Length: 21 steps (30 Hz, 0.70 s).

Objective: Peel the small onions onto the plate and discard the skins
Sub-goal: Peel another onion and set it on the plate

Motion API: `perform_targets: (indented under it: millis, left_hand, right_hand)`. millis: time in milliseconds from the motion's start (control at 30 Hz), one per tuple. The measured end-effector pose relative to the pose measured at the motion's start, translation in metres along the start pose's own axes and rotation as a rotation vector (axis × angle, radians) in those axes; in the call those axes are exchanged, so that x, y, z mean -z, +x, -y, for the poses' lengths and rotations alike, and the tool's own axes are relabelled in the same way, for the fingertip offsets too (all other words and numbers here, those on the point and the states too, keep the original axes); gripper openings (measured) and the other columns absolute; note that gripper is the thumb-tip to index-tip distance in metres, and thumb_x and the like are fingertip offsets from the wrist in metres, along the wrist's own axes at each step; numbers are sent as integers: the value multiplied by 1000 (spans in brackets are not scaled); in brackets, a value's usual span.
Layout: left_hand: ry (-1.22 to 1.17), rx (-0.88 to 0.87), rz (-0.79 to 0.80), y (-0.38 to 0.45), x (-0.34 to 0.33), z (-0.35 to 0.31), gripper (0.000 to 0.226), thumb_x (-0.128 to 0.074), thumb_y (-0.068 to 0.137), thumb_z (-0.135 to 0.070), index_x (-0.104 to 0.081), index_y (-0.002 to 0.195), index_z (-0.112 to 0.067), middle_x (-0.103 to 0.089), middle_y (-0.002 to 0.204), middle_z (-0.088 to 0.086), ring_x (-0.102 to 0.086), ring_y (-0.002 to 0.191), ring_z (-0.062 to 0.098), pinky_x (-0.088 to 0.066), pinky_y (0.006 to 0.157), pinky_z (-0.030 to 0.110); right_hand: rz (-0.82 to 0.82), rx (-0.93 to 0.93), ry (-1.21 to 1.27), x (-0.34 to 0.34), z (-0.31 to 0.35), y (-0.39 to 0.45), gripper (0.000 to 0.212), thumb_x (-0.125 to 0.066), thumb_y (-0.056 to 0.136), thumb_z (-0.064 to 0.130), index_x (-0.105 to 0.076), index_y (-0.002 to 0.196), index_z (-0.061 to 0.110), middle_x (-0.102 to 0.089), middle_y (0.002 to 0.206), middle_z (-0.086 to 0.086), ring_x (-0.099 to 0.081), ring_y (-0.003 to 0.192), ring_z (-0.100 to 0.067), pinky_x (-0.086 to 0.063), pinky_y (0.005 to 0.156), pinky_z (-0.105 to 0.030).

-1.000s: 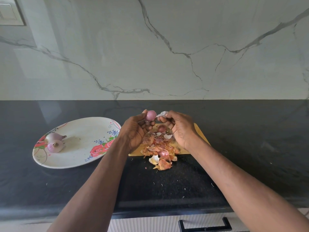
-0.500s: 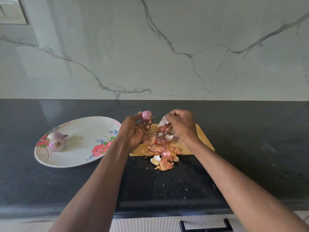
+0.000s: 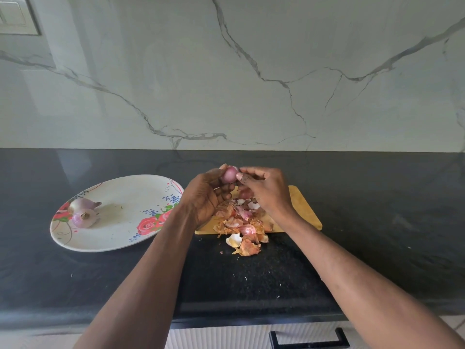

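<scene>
Left hand (image 3: 208, 195): raised above the far left corner of the cutting board (image 3: 303, 210), palm turned inward, fingers curled round a small pink onion (image 3: 229, 174) held at the fingertips. Onion clear of the board, glossy, mostly bare of skin.

Right hand (image 3: 264, 188): fingers bent, thumb and forefinger tips pressed against the right side of the same onion in a pinch. Whether a strip of skin sits between those fingertips: cannot tell. Nothing else seen in this hand.

Cutting board: on the black counter (image 3: 377, 222), near the middle, its near edge well back from the counter's front edge. Pile of onion skins (image 3: 241, 220) heaped on the board's left half, spilling over its near edge onto the counter. One more reddish onion (image 3: 244, 193) partly hidden below the hands, on the board's far side.

Plate (image 3: 120, 238): floral pattern, on the counter just left of the board, apart from it. Two peeled onions (image 3: 83, 211) touching each other near the plate's left rim.
</scene>
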<state>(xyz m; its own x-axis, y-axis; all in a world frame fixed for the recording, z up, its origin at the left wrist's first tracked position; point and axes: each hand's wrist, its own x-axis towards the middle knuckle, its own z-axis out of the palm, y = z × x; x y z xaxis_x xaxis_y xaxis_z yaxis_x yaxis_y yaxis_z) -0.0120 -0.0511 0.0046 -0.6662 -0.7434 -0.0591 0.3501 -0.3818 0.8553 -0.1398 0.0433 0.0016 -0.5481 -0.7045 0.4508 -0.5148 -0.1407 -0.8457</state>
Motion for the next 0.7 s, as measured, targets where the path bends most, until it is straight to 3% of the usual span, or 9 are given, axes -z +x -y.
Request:
perform_targets:
  millis: [167, 300, 433, 567, 633, 700]
  left_hand:
    - [22, -25, 53, -12, -12, -1, 17, -56, 99, -8, -67, 101, 5, -72, 83, 17, -69, 63, 22, -56, 54, 24]
    - [37, -52, 96, -19, -19, -2, 22, -67, 77, -6, -67, 95, 6, -73, 80, 15, -69, 58, 20, -55, 54, 21]
    - [27, -71, 97, -16, -20, 0, 15, -52, 95, 5, -67, 97, 6, -72, 78, 14, -68, 59, 16, -55, 53, 21]
    - [38, -86, 118, -17, -20, 1, 14, -58, 89, 3, -69, 97, 4, -73, 82, 14, -68, 62, 16, -55, 56, 21]
    - [34, -80, 109, -16, -20, 2, 17, -60, 85, 1, -68, 99, 5, -73, 82, 14, -68, 63, 16, -55, 56, 21]
    - [3, -70, 100, -14, -18, 3, 16, -53, 95, 4, -65, 105, 7, -72, 84, 16, -68, 63, 17, -55, 56, 21]
  right_hand:
    - [-47, 40, -33, 1, 1, -3, 14, -78, 85, 25, -80, 95, 15, -77, 81, 8, -72, 74, -4, -58, 67, -25]
    - [-99, 29, 5, -3, 5, -9, 6, -81, 81, 22, -78, 82, 17, -74, 70, 7, -70, 63, -6, -58, 60, -24]
    - [-154, 32, 52, -6, 8, -13, 8, -83, 79, 18, -79, 77, 12, -74, 68, 3, -68, 60, -6, -57, 56, -25]
    - [-187, 34, 23, -7, 9, -14, 9, -83, 80, 16, -78, 77, 10, -73, 69, 2, -62, 56, 0, -51, 51, -18]
    - [-194, 23, 3, -7, 8, -13, 9, -82, 80, 18, -77, 77, 11, -73, 69, 4, -64, 58, -1, -53, 53, -21]
    - [-199, -7, 9, -6, 8, -11, 9, -81, 82, 19, -76, 77, 14, -73, 68, 4, -68, 62, -8, -58, 57, -28]
